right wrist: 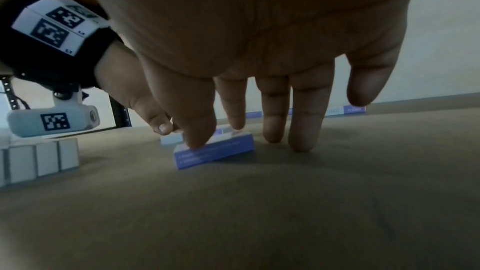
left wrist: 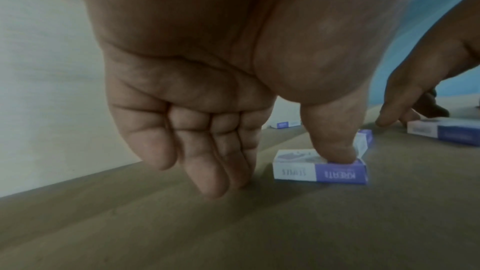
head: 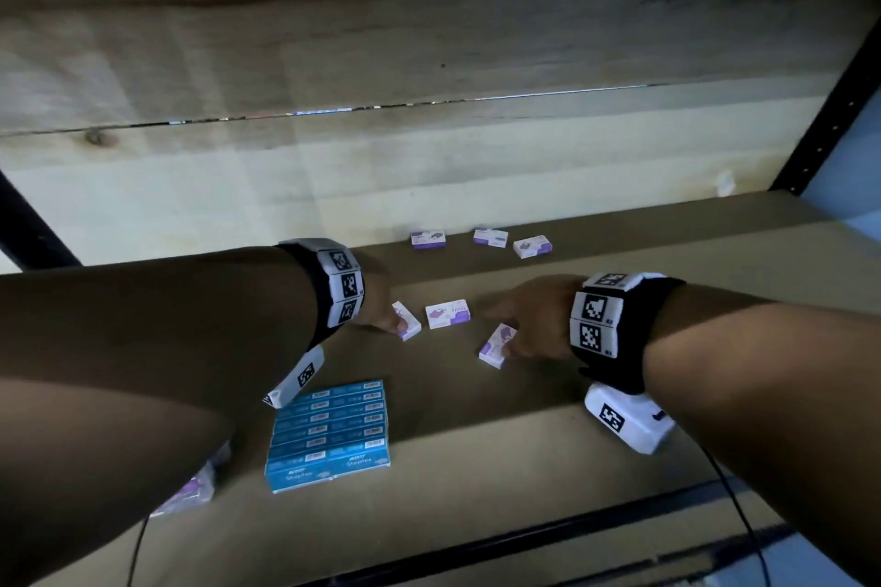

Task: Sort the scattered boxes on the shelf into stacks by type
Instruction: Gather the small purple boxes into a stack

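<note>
Mid-shelf (head: 619,300): my left hand (head: 376,305) presses a thumb onto one purple box (head: 406,320); my right hand (head: 534,319), fingers spread, tips another purple box (head: 496,345). Blue stack (head: 329,434) sits nearer the front edge. Next, I judge: pinch, lift, stack.

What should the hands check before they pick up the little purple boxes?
1. Left hand on a box: ok. Its thumb presses the left purple box.
2. Right hand on a box: ok. Its thumb touches the right purple box.
3. Firm grip on either box: not ok. The fingers are straight, not curled round.
4. Right box flat: not ok. One end looks tipped up.
5. Middle purple box free: ok. No hand touches it.
6. Blue stack tidy: ok. Purple pile under the left arm: cannot tell.
</note>
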